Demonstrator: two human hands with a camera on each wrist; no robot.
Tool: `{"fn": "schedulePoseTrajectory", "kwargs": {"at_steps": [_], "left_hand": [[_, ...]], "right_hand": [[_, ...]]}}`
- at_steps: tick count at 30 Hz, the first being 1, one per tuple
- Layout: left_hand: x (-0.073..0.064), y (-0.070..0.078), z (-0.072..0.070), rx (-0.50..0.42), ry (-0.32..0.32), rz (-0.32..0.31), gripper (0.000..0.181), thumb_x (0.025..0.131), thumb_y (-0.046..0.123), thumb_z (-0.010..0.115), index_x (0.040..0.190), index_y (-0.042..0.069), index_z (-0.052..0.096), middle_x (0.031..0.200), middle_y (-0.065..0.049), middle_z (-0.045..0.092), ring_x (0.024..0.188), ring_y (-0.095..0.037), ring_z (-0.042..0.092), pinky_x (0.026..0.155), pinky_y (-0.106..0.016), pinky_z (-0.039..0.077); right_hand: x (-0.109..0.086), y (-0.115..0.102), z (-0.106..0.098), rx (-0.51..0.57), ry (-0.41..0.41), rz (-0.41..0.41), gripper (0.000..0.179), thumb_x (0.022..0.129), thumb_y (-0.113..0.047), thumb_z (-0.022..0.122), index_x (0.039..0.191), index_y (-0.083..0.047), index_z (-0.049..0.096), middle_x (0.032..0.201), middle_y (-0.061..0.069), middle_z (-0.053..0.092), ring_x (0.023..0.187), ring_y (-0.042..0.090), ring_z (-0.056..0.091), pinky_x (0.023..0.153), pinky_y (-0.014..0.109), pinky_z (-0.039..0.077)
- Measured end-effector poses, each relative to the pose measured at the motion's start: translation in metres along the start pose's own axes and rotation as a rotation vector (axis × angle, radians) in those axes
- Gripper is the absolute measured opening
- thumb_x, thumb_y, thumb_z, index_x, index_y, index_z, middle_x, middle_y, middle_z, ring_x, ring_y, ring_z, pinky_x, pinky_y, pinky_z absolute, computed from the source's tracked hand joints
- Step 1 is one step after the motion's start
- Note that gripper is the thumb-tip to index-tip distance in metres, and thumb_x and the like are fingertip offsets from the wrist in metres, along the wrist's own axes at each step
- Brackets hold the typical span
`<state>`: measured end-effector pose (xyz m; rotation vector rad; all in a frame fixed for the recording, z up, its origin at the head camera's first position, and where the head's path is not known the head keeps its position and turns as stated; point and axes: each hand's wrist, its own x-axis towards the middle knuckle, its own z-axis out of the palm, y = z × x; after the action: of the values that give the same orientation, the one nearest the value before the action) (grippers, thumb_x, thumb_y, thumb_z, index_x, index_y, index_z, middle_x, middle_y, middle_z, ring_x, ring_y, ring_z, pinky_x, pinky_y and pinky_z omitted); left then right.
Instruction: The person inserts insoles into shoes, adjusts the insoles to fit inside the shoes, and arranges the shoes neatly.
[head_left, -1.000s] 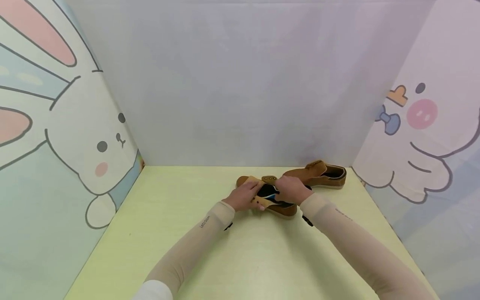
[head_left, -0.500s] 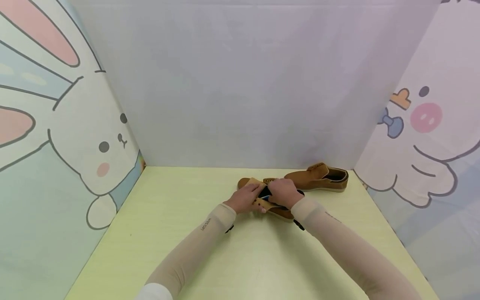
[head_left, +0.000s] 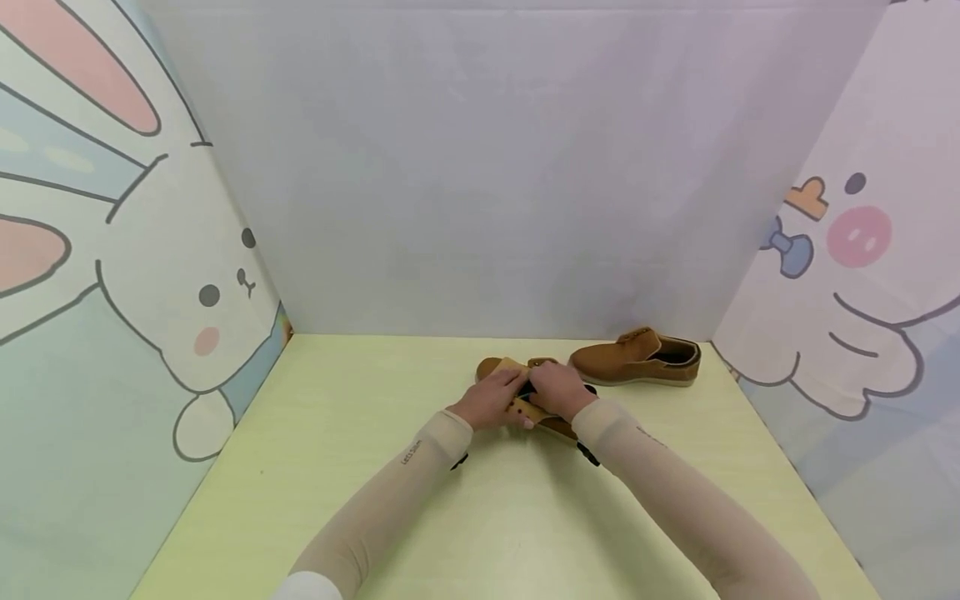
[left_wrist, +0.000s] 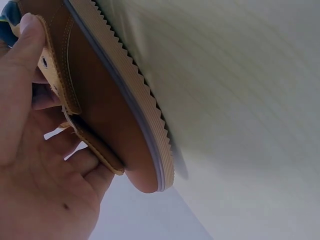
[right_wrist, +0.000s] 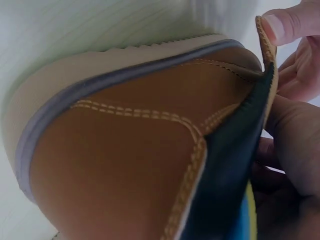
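Observation:
A brown lace-less shoe (head_left: 558,428) lies near the back of the table, its toe to the left. My left hand (head_left: 487,400) grips its eyelet flaps, thumb on one tan flap (left_wrist: 49,65) and fingers behind it, spreading the opening. From the right, my right hand (head_left: 557,388) reaches down into that opening with bent fingers, partly hidden by the shoe. A blue insole (right_wrist: 245,216) with a yellow edge shows in the dark mouth at those fingers. In the left wrist view the sole (left_wrist: 127,75) is tilted against the table surface.
A matching brown shoe (head_left: 615,363) stands just behind and to the right, close to the back wall (head_left: 465,183). Printed cartoon panels close off the left side (head_left: 157,333) and right side (head_left: 847,317) of the pale yellow table (head_left: 360,375).
My right hand has moved left and deeper into the shoe's opening, and less of the blue insole shows. My left hand keeps its grip on the flaps.

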<state>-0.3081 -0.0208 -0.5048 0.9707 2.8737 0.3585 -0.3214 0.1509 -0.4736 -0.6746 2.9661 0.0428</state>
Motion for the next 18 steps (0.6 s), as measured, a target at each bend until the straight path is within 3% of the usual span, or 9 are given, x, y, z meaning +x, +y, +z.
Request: {"fn": "schedulePoseTrajectory", "kwargs": {"at_steps": [6,11,18], "left_hand": [[0.001,-0.001,0.004,0.009,0.011,0.017,0.097,0.09,0.063,0.064,0.162,0.01,0.025,0.164,-0.011,0.029,0.151,-0.027,0.026,0.118,-0.041,0.031],[0.003,-0.002,0.005,0.012,0.009,0.013,0.097,0.09,0.064,0.063,0.162,0.011,0.025,0.164,-0.009,0.028,0.151,-0.026,0.025,0.118,-0.04,0.031],[0.004,-0.003,0.006,0.005,0.011,0.002,0.097,0.09,0.063,0.064,0.162,0.01,0.024,0.165,-0.009,0.028,0.151,-0.025,0.025,0.118,-0.04,0.03]], "right_hand": [[0.002,0.001,0.007,0.082,0.022,0.004,0.014,0.098,-0.019,0.07,0.106,-0.007,0.074,0.096,0.01,0.072,0.078,0.022,0.066,0.063,0.037,0.051],[0.0,0.001,0.009,0.137,0.066,-0.028,0.01,0.098,-0.013,0.069,0.103,-0.006,0.074,0.09,0.008,0.071,0.073,0.019,0.064,0.066,0.036,0.051],[-0.002,-0.002,0.012,0.139,0.092,-0.035,0.01,0.098,-0.011,0.068,0.106,-0.005,0.072,0.088,0.008,0.07,0.074,0.017,0.062,0.069,0.036,0.051]]}}
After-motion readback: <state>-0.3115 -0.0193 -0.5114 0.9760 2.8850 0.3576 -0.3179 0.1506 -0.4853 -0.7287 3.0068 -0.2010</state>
